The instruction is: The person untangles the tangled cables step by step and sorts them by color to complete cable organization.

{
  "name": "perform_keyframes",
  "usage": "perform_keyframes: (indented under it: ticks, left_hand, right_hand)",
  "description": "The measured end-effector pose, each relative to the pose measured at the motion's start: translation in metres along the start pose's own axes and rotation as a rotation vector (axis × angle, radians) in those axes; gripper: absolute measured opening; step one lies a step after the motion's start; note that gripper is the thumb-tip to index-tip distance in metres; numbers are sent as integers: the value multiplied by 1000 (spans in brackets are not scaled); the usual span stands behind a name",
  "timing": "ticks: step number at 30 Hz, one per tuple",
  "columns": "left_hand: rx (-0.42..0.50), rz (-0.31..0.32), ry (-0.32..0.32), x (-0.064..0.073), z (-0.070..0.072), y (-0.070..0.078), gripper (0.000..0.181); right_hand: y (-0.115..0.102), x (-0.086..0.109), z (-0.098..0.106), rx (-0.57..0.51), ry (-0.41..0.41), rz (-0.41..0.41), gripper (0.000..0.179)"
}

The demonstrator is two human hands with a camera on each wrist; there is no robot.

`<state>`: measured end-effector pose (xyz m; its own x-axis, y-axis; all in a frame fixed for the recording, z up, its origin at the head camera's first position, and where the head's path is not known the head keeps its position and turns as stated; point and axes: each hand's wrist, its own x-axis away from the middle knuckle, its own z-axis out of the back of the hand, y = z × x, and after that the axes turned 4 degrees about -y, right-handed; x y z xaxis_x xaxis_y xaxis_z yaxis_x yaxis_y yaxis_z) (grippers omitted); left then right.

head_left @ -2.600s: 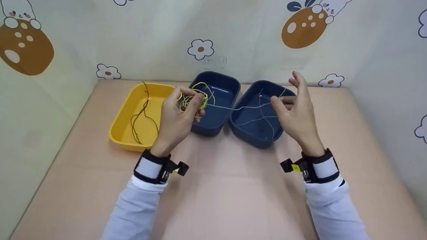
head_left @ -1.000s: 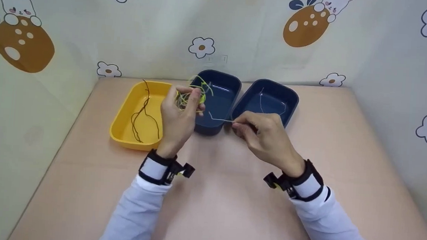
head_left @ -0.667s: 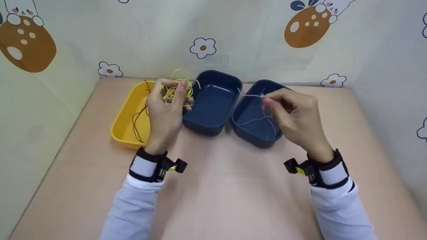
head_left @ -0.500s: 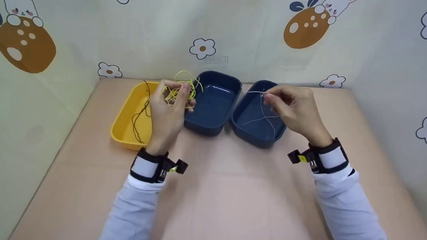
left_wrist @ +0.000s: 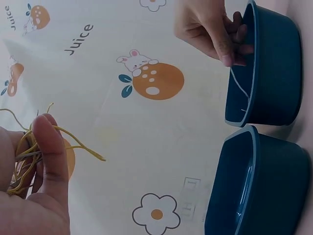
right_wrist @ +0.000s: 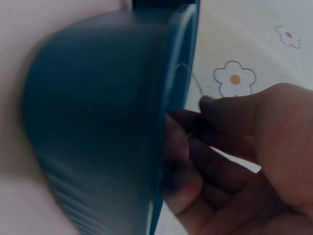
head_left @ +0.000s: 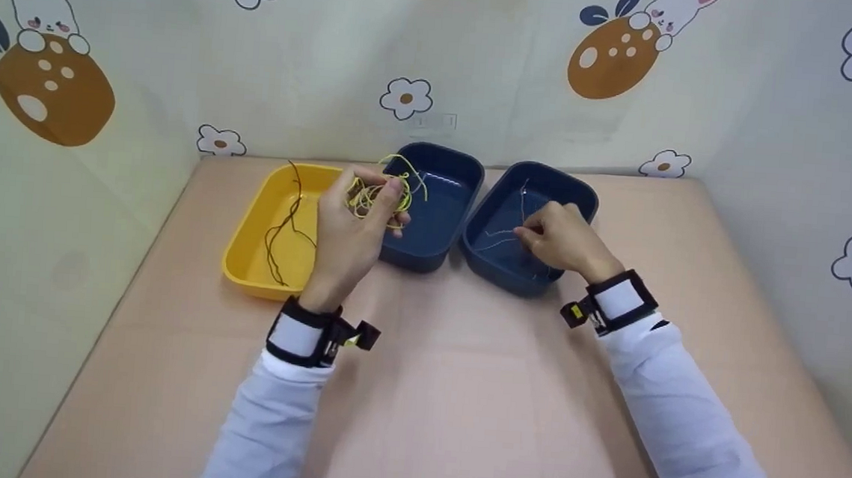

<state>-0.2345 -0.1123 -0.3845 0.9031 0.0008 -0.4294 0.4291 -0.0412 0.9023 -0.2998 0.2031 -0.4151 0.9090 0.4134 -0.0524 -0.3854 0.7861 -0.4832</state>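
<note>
Left hand (head_left: 347, 237) holds the yellow tangle (head_left: 361, 201); at its three o'clock, right hand (head_left: 567, 240) pinches a pale thread (left_wrist: 238, 85) over the right bin (head_left: 500, 275). Both look light, limp, snag-prone; I'd take either by a loose end.

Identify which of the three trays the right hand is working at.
The rightmost blue tray: the right hand pinches a pale thread at its opening. The other blue tray stands in the middle; the yellow tray, leftmost, holds dark strands.
</note>
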Motion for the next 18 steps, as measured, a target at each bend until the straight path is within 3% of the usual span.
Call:
perform_keyframes:
  ticks: [4,7,12,15,18]
  left_hand:
    - [-33,30,-92,3,-3,-2,9]
    - [-35,58,-162,4,-6,-5,10]
    - [-21,91,-230,5,-12,-10,11]
    - [-26,96,-257,6,-16,-12,10]
    - [-41,97,-278,8,-19,-14,11]
  right_hand:
    - [1,-1,-5,32,-93,-14,21]
    - [0,1,-5,22,-100,0,19]
    - [-15,9,1,-61,74,64,20]
    - [-34,17,3,-181,187,163,16]
    - [-54,27,4,-335,240,251,14]
